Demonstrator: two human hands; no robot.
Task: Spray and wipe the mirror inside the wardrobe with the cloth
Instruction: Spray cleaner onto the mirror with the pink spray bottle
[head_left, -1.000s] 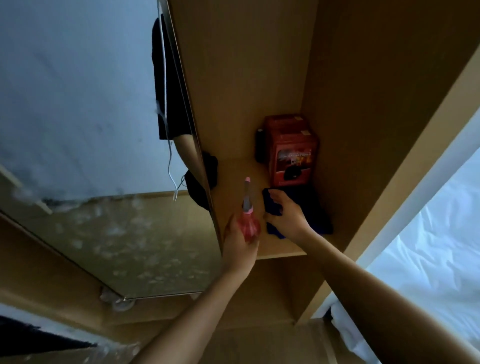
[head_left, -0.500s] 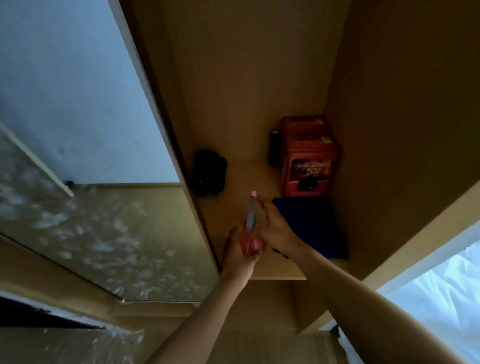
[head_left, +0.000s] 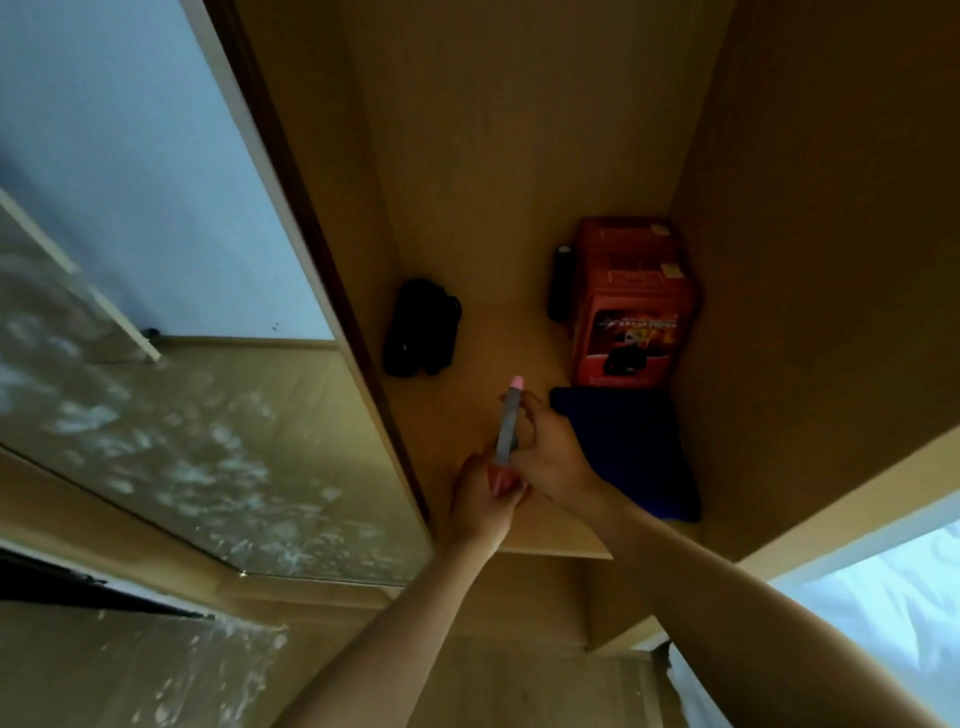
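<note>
Spray bottle held in both hands over the shelf; mirror already speckled, cloth not yet taken up.

The spray bottle (head_left: 508, 431) is gripped at its pink base by the left hand (head_left: 480, 501), fingers curled round it; the slim neck is pinched by the right hand (head_left: 553, 457), apparently at the nozzle, though exactly what is being done there cannot be told. The mirror (head_left: 171, 415) on the open door at left is seen flecked with white spray, unwiped. The step is judged to lie between spraying and wiping. Next, one hand would need freeing and the dark blue cloth (head_left: 631, 452), lying on the shelf (head_left: 467, 415) just right of the hands, taken to the glass. A red box (head_left: 631, 312) stands behind the cloth, a black object (head_left: 421, 327) by the door edge; neither is thought to obstruct.
</note>
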